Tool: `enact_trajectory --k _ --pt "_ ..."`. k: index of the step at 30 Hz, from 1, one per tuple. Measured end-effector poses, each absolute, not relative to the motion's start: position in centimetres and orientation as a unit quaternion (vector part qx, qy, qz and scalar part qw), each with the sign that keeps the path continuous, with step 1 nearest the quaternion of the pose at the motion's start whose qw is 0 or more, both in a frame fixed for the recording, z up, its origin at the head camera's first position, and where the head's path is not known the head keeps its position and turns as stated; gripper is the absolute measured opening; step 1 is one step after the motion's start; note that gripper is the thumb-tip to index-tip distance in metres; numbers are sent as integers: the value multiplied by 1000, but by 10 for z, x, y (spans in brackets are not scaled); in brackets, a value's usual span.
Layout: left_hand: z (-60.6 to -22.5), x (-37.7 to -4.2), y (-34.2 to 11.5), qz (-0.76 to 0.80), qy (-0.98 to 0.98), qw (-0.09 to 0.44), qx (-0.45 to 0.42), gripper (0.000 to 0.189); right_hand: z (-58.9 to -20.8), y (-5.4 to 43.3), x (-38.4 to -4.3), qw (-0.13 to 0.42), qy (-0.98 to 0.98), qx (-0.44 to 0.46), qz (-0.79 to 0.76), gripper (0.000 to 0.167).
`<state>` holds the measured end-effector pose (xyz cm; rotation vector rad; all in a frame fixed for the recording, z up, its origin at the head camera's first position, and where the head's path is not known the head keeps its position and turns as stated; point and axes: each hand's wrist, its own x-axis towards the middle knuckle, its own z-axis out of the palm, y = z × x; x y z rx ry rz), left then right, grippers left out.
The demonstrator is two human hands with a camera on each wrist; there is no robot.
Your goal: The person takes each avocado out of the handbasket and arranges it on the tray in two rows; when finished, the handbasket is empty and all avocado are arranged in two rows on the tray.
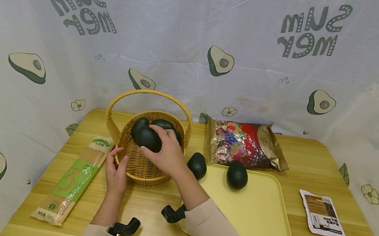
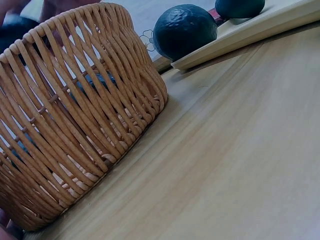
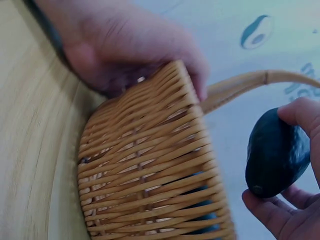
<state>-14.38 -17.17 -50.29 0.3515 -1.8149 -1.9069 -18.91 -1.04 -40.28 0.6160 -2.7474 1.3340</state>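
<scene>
My right hand (image 1: 169,154) pinches a dark green avocado (image 1: 148,139) between thumb and fingers, over the wicker basket (image 1: 147,182). In the right wrist view, the held avocado (image 3: 275,152) shows above the basket's rim. More avocados (image 1: 163,123) lie inside at the back, partly hidden by the hand. At the basket's near left side, my left hand (image 1: 117,177) grips the rim, its thumb over the edge. Two other avocados (image 1: 237,175) sit at the far edge of the yellow tray (image 1: 250,224), right of the basket.
A tall handle (image 1: 154,92) arches over the basket. Left of it lies a long noodle packet (image 1: 73,182). Behind the tray is a red and gold bag (image 1: 245,144); a small white pouch (image 1: 323,215) lies on the right. A printed cloth (image 1: 190,22) hangs behind the wooden table.
</scene>
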Motion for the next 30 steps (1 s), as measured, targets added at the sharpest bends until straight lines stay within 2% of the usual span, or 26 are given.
enact_trajectory --k 17,24,30 --pt "-506 -144 -172 -709 -651 241 125 35 -377 43 -152 44 -848 203 487 68" --pt "-505 -145 -172 -713 -648 238 124 34 -375 66 -144 19 -845 175 506 70" --pt "-505 -144 -171 -717 -645 237 120 34 -376 87 -139 32 -860 156 485 67"
